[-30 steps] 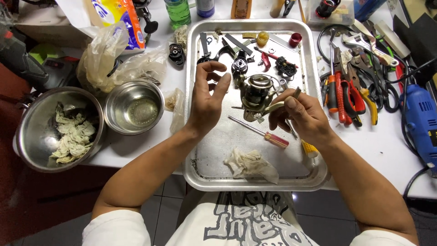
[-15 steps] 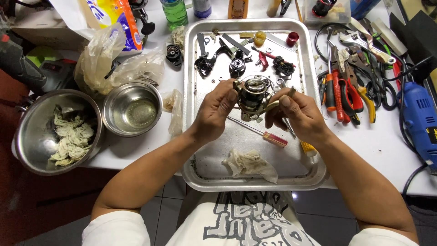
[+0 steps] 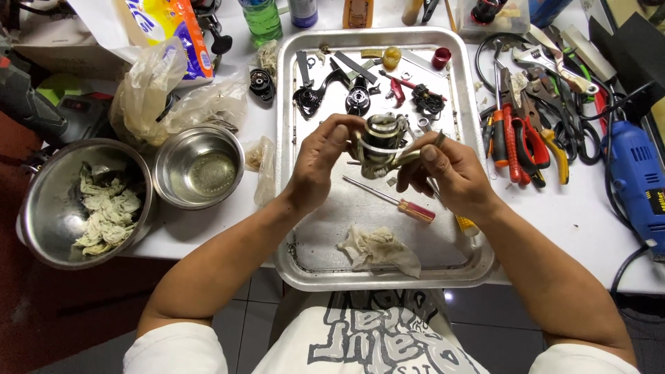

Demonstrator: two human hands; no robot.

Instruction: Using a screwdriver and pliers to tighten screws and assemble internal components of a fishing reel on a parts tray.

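Hands: left hand [image 3: 320, 161] and right hand [image 3: 443, 173] are closing together on one thing, a fishing reel [image 3: 379, 144], and holding it up just above the metal tray [image 3: 291, 228].
Left hand: its fingers are wrapping around the left side of the reel and steadying it.
Right hand: its fingers are pinching the right side of the reel; a thin dark piece is sticking up past the fingertips, and I cannot tell what it is.
Reel: it is sitting between the two hands, over the middle of the tray.
Far end of tray: loose dark parts [image 3: 360, 97] are lying in a rough row.
Near end of tray: a crumpled rag [image 3: 377, 249] is lying there, with a screwdriver [image 3: 395, 201] resting between it and the hands.
Left of tray: two steel bowls [image 3: 197, 166] are standing, the larger one holding used wipes.
Right of tray: pliers and wrenches [image 3: 526, 138] are lying in a heap, with a blue drill [image 3: 634, 180] beyond them.
Doing it well: I would judge that keeping the reel low over the tray is helping, so any small piece that slips is landing inside the rim; a firm left grip is leaving the right fingers free for fine work.
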